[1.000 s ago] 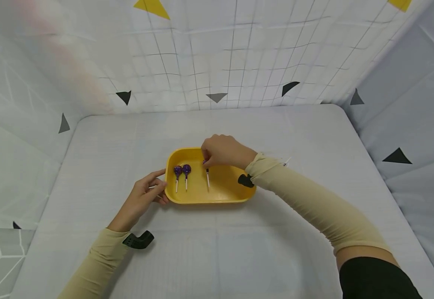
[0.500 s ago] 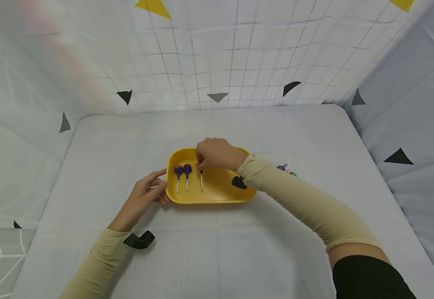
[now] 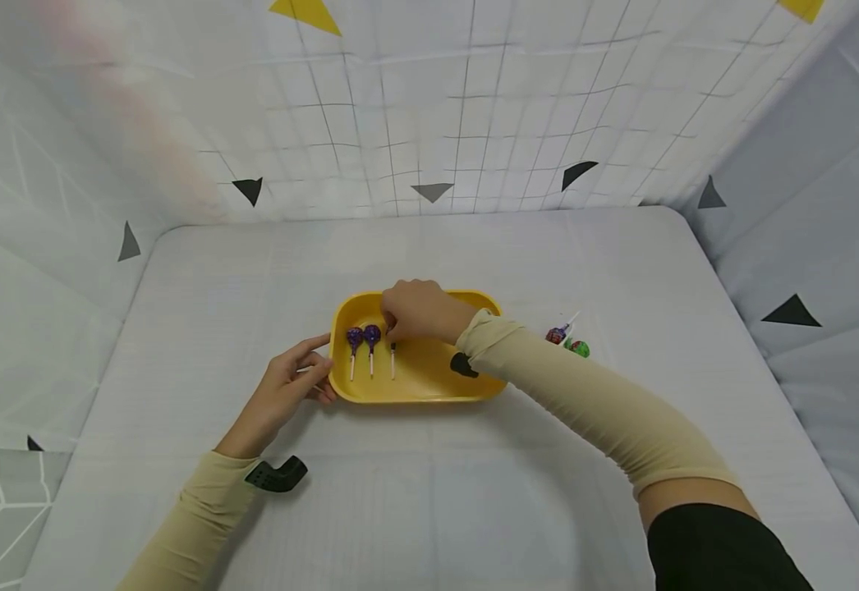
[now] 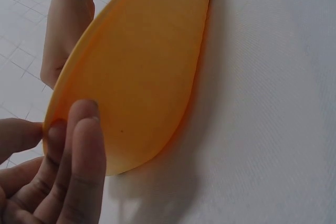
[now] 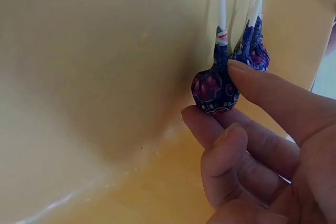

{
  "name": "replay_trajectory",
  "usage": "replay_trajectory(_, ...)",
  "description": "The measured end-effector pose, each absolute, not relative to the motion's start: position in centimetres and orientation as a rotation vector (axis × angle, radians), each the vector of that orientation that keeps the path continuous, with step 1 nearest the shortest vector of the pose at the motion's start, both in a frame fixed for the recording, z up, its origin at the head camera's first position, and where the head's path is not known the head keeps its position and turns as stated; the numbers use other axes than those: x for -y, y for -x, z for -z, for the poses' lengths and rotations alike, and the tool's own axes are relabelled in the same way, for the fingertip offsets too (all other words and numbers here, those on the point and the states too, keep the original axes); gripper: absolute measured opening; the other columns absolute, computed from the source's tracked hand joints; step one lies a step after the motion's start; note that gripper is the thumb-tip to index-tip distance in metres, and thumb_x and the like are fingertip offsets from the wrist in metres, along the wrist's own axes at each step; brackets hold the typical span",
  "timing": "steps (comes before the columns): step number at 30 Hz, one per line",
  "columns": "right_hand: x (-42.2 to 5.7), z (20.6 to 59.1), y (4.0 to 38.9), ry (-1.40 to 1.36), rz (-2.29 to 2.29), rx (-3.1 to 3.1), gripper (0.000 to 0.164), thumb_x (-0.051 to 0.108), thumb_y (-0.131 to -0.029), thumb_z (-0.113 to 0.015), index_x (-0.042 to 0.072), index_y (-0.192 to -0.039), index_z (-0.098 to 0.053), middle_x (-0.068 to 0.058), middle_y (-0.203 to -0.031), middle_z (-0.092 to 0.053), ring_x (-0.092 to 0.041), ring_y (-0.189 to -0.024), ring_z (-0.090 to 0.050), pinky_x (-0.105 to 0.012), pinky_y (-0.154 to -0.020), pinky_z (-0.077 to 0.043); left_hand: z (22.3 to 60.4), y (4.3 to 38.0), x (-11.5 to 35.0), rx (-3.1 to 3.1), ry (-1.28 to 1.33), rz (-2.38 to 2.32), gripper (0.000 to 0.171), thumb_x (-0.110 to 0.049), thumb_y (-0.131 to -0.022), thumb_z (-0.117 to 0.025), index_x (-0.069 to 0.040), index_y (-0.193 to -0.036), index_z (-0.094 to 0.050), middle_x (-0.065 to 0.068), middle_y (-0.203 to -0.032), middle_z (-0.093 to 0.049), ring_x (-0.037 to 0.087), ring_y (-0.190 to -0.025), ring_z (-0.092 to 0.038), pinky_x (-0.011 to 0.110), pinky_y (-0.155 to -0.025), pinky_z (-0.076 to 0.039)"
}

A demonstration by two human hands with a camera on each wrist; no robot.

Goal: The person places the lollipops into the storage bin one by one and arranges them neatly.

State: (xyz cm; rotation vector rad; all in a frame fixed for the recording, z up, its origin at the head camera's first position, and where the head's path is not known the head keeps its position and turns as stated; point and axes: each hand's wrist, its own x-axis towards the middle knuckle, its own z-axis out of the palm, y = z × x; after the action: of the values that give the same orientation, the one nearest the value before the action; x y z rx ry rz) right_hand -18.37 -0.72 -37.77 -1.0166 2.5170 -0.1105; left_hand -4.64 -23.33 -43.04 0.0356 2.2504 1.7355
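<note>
In the head view, the tabletop [image 3: 429, 492] stretches widely toward the bottom of the frame, and the yellow tray [image 3: 418, 400] lies at the centre with its rounded rim, while two loose lollipops [image 3: 580, 349] rest beyond its right edge. Inside the tray, just right of two purple lollipops [image 3: 373, 335], is the held lollipop [image 5: 215, 90], in shiny blue-purple wrapper with white stick. My right hand [image 3: 422, 312] pinches its head between thumb and fingers, and my left hand [image 3: 292, 377] grips the tray's left edge.

Glossy, crinkled lollipop wrappers [image 5: 210, 88] contrast with a smooth, softly shining plastic tray [image 3: 429, 382] and matt, wrinkled cloth sleeves [image 3: 570, 386].
</note>
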Motion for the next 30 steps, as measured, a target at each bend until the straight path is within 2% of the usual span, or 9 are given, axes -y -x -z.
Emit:
replay_trajectory(20,1.0,37.61,17.77,1.063,0.128,-2.553,0.025,0.037,-0.093,-0.079,0.015,-0.088,-0.068,0.001,-0.086,-0.07,-0.014,-0.072,-0.062,-0.027,-0.058,-0.048,42.83,4.56,23.28,-2.251,-0.032,-1.736,0.054,-0.024,-0.109,-0.054,-0.007,-0.158,-0.039,0.028,-0.107,-0.063,0.018,-0.077,-0.073,0.033,-0.074,-0.065)
replay_trajectory(30,1.06,37.42,17.67,1.065,0.114,-2.559,0.024,0.036,-0.093,-0.078,0.013,-0.098,-0.072,0.0,-0.095,-0.074,-0.016,-0.078,-0.066,-0.032,-0.067,-0.057,42.9,4.58,23.3,-2.249,-0.033,-1.741,0.053,-0.022,-0.109,-0.054,-0.007,-0.158,-0.039,0.028,-0.106,-0.063,0.018,-0.076,-0.072,0.033,-0.074,-0.065)
